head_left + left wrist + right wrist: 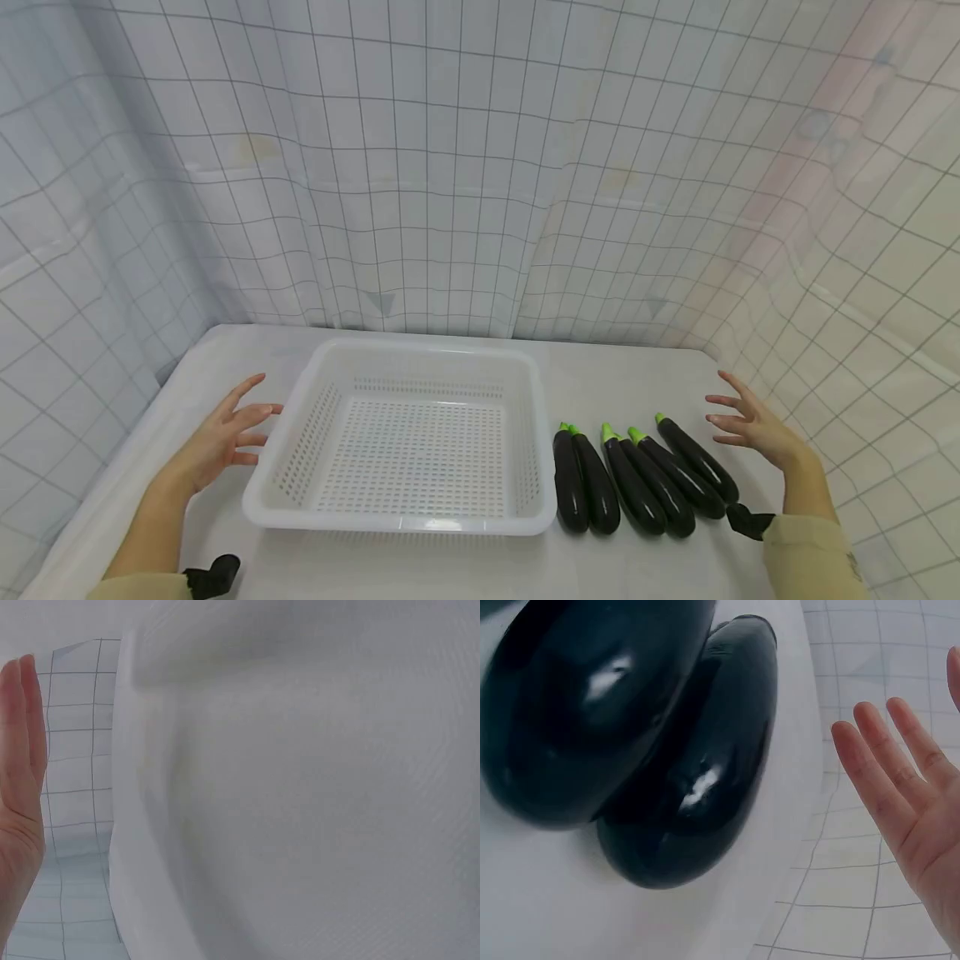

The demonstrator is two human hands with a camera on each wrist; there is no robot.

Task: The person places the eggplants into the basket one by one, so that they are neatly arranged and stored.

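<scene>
A white perforated plastic basket point(412, 522) stands on the table with nothing inside it. To its right lie several dark, glossy eggplants point(632, 487) in a row, their bright green stem ends pointing away from me. My left hand point(225, 429) is just left of the basket, fingers spread and holding nothing. Beyond the rightmost eggplant point(697, 458) is my right hand point(753, 422), fingers extended and holding nothing. In the right wrist view two eggplants point(697, 765) loom close, with the right palm to their side. The left wrist view shows the left hand point(19, 765) beside the blurred basket wall point(157, 795).
The table has a white cover point(360, 567). White cloth with a dark grid point(465, 183) hangs behind it and along both sides. Black wrist straps point(212, 577) show at both sleeves point(810, 554).
</scene>
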